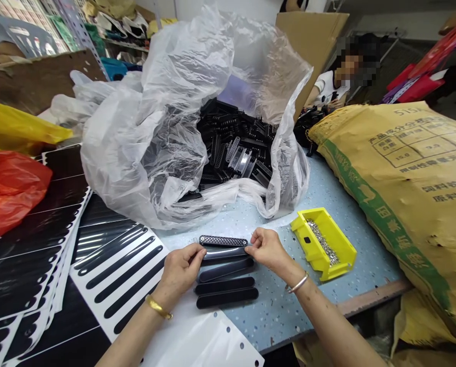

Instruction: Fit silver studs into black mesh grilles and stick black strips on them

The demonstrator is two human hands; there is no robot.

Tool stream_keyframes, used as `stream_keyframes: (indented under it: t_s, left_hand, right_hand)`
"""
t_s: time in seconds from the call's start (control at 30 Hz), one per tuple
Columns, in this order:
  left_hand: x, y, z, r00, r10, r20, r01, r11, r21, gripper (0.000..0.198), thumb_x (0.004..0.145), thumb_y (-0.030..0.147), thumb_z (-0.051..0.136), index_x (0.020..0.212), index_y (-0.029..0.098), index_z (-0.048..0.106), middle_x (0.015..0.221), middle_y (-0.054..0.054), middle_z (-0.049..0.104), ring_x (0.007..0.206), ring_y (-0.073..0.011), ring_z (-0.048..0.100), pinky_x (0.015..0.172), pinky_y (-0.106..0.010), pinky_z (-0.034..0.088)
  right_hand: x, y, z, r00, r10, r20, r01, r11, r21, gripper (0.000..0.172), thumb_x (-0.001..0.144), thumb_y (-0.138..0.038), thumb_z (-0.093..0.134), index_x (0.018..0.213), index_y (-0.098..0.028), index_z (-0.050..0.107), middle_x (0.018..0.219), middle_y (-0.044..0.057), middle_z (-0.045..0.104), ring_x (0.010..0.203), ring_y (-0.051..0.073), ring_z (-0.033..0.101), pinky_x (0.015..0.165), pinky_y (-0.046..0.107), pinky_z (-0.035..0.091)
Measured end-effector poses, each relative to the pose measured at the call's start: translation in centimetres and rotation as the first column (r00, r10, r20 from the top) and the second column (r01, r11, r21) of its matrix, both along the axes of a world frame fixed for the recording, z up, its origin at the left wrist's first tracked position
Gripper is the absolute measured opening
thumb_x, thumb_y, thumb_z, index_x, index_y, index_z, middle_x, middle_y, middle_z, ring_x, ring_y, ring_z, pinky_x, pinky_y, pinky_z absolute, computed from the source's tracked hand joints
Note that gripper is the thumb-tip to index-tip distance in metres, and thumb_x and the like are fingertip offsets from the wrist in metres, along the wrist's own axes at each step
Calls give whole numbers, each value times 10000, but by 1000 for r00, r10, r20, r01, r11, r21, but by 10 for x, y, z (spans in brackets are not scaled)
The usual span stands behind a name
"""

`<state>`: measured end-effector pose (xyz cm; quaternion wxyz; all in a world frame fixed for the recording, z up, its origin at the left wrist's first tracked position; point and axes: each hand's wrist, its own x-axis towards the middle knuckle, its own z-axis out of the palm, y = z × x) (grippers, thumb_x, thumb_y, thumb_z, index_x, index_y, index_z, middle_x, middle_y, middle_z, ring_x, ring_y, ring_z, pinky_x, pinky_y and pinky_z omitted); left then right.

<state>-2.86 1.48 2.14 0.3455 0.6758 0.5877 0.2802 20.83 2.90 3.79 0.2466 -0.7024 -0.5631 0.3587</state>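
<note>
My left hand [184,266] pinches the left end of a glossy black strip [224,254] with rounded ends, and my right hand [268,248] pinches its right end. Just behind the strip lies a black bar with a mesh-patterned face [223,241], a small hole near each end. On the near side, several smooth black bars lie in a row, among them a tilted one [226,270] and the nearest one [228,298]. Left of my left hand, a white backing sheet [109,270] carries black strips of a similar long, rounded shape.
A large clear plastic bag [124,163] full of black bars [228,117] stands open at the back. Right of my hands is a yellow bin [342,255] of small metal parts [323,239]. A big yellow sack [414,204] leans at the right. Another person [329,89] sits behind.
</note>
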Motion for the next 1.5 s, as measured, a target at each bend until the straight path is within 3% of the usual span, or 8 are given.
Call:
stream_keyframes:
  t_s: [0.23, 0.5, 0.63, 0.77, 1.07, 1.17, 1.33, 1.5]
  left_hand:
    - [0, 1, -1, 1000, 5, 16, -5, 1000, -16, 307, 847, 407, 472, 703, 204, 651, 606, 18, 629, 549, -139, 567, 551, -230, 421]
    - [2, -1, 5, 999, 22, -38, -22, 1000, -12, 315, 849, 409, 452, 681, 205, 622, 528, 32, 535, 550, -143, 521, 566, -240, 379]
    - [3, -3, 6, 999, 30, -38, -30, 1000, -6, 319, 854, 416, 444, 696, 204, 622, 535, 32, 542, 547, -143, 525, 571, -244, 371]
    - [2, -4, 3, 999, 11, -41, -10, 1000, 17, 319, 859, 417, 443, 702, 205, 623, 574, 28, 584, 568, -144, 545, 587, -243, 377]
    - [-1, -5, 8, 998, -26, -50, 28, 999, 40, 324, 879, 405, 446, 698, 202, 623, 588, 35, 588, 573, -133, 551, 572, -216, 398]
    - [-4, -7, 12, 994, -63, -86, 69, 995, 78, 334, 907, 377, 421, 738, 197, 647, 569, 31, 587, 528, -127, 541, 532, -214, 395]
    - [16, -9, 22, 952, -41, -304, 170, 894, 413, 316, 929, 310, 417, 800, 169, 669, 697, -45, 654, 653, -177, 593, 655, -284, 426]
    - [58, -2, 28, 822, -58, -567, 309, 881, 358, 360, 851, 464, 559, 649, 174, 625, 653, -62, 628, 664, -230, 581, 650, -344, 404]
  right_hand:
    - [8, 3, 2, 995, -14, 96, 12, 1000, 18, 253, 528, -232, 749, 528, -191, 500, 428, -73, 457, 421, 85, 416, 402, 203, 272]
    - [18, -9, 5, 839, -91, -536, -33, 975, -218, 327, 635, -466, 652, 689, -145, 611, 553, 4, 622, 405, 118, 562, 344, 202, 376]
    - [9, -12, 3, 926, -84, -369, 31, 988, -150, 402, 709, -555, 578, 637, -160, 593, 469, -14, 562, 351, 105, 495, 326, 206, 325]
    - [-6, -13, -5, 995, -11, -99, 14, 1000, 25, 333, 614, -396, 701, 459, -184, 497, 370, -59, 400, 387, 91, 438, 363, 205, 268]
    - [6, -22, -14, 914, -15, -406, -52, 987, -154, 242, 720, -305, 535, 805, -117, 660, 538, -8, 590, 436, 126, 587, 370, 195, 414]
    - [6, -29, -16, 933, 31, -359, -55, 997, -59, 258, 760, -287, 502, 836, -119, 682, 540, 4, 596, 459, 133, 590, 401, 207, 434]
    - [4, -36, -11, 958, 147, -248, -131, 988, 80, 285, 805, -251, 431, 745, -143, 688, 556, 22, 604, 478, 134, 584, 437, 212, 449]
    - [1, -34, -3, 967, 188, -170, -168, 978, 127, 318, 808, -275, 412, 737, -150, 695, 532, 28, 615, 482, 151, 594, 477, 234, 461]
